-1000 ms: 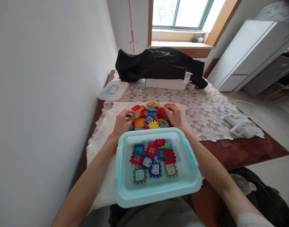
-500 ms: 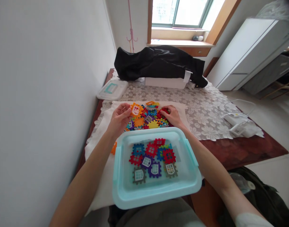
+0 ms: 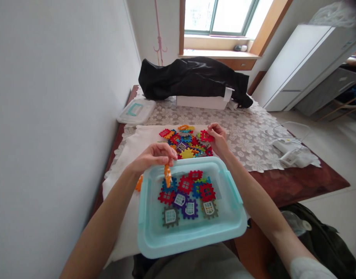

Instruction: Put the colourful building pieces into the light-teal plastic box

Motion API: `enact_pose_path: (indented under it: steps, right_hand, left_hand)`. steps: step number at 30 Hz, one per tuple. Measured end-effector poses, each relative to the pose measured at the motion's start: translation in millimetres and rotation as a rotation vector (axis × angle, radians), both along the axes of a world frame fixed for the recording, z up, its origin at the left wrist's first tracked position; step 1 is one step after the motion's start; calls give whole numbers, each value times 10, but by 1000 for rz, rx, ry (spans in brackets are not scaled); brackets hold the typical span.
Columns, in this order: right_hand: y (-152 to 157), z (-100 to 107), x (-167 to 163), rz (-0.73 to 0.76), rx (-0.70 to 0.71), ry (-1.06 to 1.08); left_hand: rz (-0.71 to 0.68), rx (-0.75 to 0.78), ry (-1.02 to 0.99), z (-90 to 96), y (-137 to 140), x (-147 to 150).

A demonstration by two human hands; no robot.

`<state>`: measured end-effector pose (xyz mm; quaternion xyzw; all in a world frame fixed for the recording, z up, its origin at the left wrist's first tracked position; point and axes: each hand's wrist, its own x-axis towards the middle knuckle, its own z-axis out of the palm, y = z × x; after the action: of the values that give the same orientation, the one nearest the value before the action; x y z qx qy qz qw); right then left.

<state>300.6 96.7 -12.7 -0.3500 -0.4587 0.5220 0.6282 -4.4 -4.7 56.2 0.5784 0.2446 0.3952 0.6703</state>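
Note:
My left hand (image 3: 158, 157) pinches an orange interlocking block (image 3: 168, 176), seen nearly edge-on, over the back left part of a light blue plastic bin (image 3: 192, 242). Inside the bin lie several flat square blocks with notched edges and window cutouts, among them a red block (image 3: 207, 192), a purple block (image 3: 190, 208) and a grey block (image 3: 170, 216). Behind the bin, my right hand (image 3: 218, 137) grips a red interlocking block (image 3: 206, 136) by its edge, at the right side of a heap of mixed blocks (image 3: 187, 153).
A white cloth (image 3: 146, 135) lies under the heap, with another orange piece (image 3: 139, 183) left of the bin. A bin lid (image 3: 136, 111) rests at the back left. A black cover (image 3: 192, 77) drapes over something at the back. On the right is a white wire-handled item (image 3: 291, 147).
My left hand has brought the orange block from the heap toward me, over the bin, and turned it edge-on. My right hand has lifted a red block at the heap's right side.

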Motion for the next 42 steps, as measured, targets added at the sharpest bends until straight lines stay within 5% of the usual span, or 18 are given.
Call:
enact_pose_path:
  steps: [6, 11, 17, 22, 26, 31, 42]
  right_hand:
    - [-298, 484, 31, 269, 63, 87]
    - [-458, 614, 22, 436, 115, -4]
    - [-445, 524, 9, 652, 173, -154]
    - [-287, 278, -82, 258, 124, -222]
    - [-144, -11, -152, -15, 130, -755]
    - [-80, -201, -167, -39, 196, -1068]
    - [-163, -132, -202, -20, 258, -1027]
  left_hand:
    - [508, 76, 47, -163, 129, 43]
    - [827, 304, 455, -459, 276, 36]
    - [789, 454, 764, -667, 363, -13]
    - [698, 392, 938, -682, 373, -61]
    - [724, 397, 962, -711, 375, -73]
    - [763, 435, 912, -727, 394, -66]
    - [641, 447, 924, -614, 312, -5]
